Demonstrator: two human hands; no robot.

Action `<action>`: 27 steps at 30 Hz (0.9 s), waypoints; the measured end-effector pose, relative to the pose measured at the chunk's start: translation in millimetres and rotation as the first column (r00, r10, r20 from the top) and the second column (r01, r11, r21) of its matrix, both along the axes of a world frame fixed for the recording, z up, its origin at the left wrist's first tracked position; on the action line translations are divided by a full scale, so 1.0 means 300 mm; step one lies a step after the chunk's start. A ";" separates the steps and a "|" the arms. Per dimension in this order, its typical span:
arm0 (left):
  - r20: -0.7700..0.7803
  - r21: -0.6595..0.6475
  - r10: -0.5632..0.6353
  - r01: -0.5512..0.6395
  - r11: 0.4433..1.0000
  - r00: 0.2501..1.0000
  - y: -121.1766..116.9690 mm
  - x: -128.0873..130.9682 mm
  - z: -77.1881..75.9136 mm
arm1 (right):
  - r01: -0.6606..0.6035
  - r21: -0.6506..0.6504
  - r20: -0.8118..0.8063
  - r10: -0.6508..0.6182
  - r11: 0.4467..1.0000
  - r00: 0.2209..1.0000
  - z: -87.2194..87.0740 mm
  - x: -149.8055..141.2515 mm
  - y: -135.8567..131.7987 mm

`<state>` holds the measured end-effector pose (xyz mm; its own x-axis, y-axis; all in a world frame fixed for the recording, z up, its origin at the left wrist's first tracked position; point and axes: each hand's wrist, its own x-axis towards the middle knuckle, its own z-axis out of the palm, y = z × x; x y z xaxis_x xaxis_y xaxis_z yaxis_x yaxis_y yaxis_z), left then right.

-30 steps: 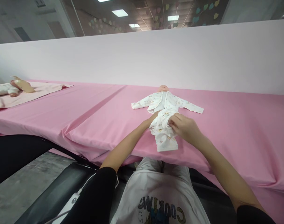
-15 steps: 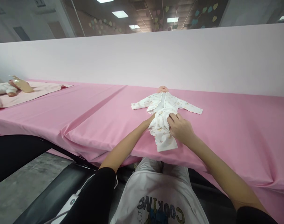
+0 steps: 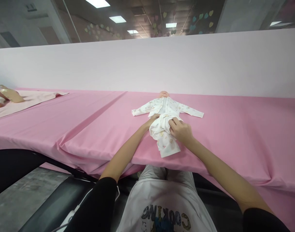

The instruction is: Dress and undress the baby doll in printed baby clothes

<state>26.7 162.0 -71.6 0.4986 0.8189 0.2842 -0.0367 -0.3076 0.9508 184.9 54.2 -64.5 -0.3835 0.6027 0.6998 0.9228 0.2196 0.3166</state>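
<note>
A baby doll point(image 3: 163, 94) lies on its back on the pink table cover point(image 3: 94, 122), head toward the far wall. It wears a white printed top point(image 3: 159, 107) with both sleeves spread out sideways. White printed trousers point(image 3: 165, 141) are bunched over its lower body, the legs trailing toward me. My left hand point(image 3: 152, 120) grips the left side of the trousers' waist, fingers partly hidden in the cloth. My right hand point(image 3: 179, 130) is closed on the right side of the same waist.
A pale partition wall point(image 3: 147, 67) runs along the table's far edge. At the far left a second doll point(image 3: 7, 94) lies on a light pink cloth point(image 3: 28, 100). A black chair point(image 3: 48, 206) stands by my left side.
Both hands have pushed the trousers' waist further up the doll, toward its top. The view has shifted slightly right and down.
</note>
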 end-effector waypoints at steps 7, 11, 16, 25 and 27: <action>0.061 -0.180 -0.292 0.299 0.937 0.954 -0.038 -0.033 0.036 | 0.033 0.072 -0.092 -0.027 0.997 0.995 -0.012 0.011 0.013; -0.086 -0.084 -0.215 0.208 0.974 0.973 -0.066 -0.018 0.040 | -0.030 0.167 -0.158 0.057 0.986 0.986 -0.027 0.020 0.033; -0.116 0.074 0.082 -0.073 0.995 0.990 -0.042 -0.002 0.016 | -0.091 0.190 -0.273 0.142 0.977 0.951 -0.034 0.023 0.045; -0.250 0.534 0.438 -0.254 0.806 0.863 -0.047 0.024 0.002 | -0.205 0.357 -0.160 0.276 0.911 0.948 -0.062 0.040 0.063; -0.315 0.568 0.481 -0.243 0.786 0.818 -0.050 0.021 -0.002 | -0.215 0.374 -0.146 0.287 0.902 0.947 -0.058 0.045 0.068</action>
<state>32.9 146.9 -72.2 0.3568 0.7731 0.5244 0.5398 -0.6288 0.5597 198.4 74.6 -81.9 -0.3258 0.2078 0.9223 0.9021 0.3602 0.2375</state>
